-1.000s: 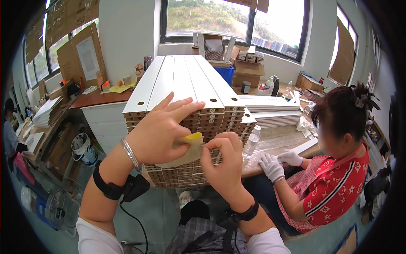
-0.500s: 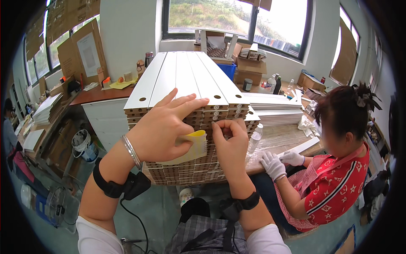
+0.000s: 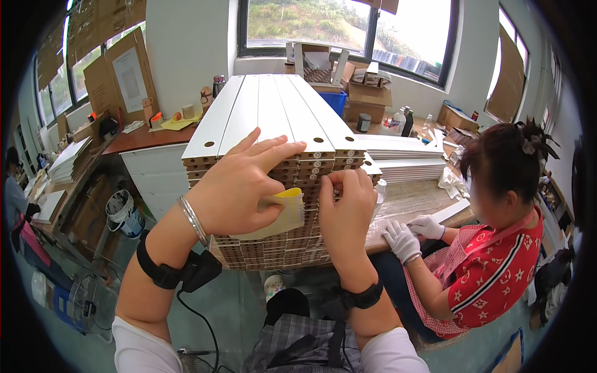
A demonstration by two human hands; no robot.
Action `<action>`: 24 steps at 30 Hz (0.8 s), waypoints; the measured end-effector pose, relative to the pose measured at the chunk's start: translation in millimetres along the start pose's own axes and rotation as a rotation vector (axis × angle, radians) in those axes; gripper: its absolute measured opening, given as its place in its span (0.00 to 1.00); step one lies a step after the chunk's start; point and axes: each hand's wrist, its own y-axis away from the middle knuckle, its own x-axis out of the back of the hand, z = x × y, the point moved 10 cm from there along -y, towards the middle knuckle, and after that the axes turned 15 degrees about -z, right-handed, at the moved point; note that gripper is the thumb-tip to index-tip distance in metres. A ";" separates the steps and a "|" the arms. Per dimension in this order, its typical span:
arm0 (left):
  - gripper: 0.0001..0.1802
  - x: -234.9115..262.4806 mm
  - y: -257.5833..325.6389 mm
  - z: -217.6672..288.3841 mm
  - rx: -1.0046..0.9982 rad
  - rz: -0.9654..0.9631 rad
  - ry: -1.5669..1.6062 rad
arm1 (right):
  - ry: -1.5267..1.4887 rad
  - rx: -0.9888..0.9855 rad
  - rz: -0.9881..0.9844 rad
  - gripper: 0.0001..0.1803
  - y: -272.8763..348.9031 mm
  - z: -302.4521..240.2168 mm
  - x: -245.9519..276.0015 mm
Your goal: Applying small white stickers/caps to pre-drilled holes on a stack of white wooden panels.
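A tall stack of long white boards (image 3: 273,112) stands before me, its brown drilled ends facing me. Between thumb and curled fingers, my left hand (image 3: 233,189) grips a curled, pale yellow sticker sheet (image 3: 283,216). Its outstretched fingers lie against the top front edge of the stack. Small round white stickers (image 3: 316,164) run down several board ends, just right of those fingertips. My right hand (image 3: 348,208) is at the board ends below and right of the stickers, thumb and fingertips pinched together. Whatever is in that pinch is too small or hidden to make out.
To the right, a co-worker in a red top (image 3: 491,280) sits with white-gloved hands on the wooden table (image 3: 398,214). More white boards (image 3: 404,168) and a clear bottle (image 3: 379,196) are beside my stack. Cardboard boxes (image 3: 367,102) stand behind; a bucket (image 3: 124,214) is at left.
My right hand has shifted slightly right, away from the column of round stickers, its fingers still pinched. My left hand and the sticker sheet have stayed nearly in place.
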 end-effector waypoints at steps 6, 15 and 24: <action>0.07 -1.8 1.5 -0.9 0.010 -0.001 0.013 | -0.231 0.288 -0.005 0.07 14.6 -38.0 15.4; 0.07 -1.6 3.3 0.1 0.027 -0.029 0.026 | -0.101 0.404 0.034 0.10 22.8 -53.4 18.1; 0.08 -2.9 7.1 1.1 0.032 -0.047 0.018 | -0.437 0.160 0.006 0.09 25.7 -6.8 1.6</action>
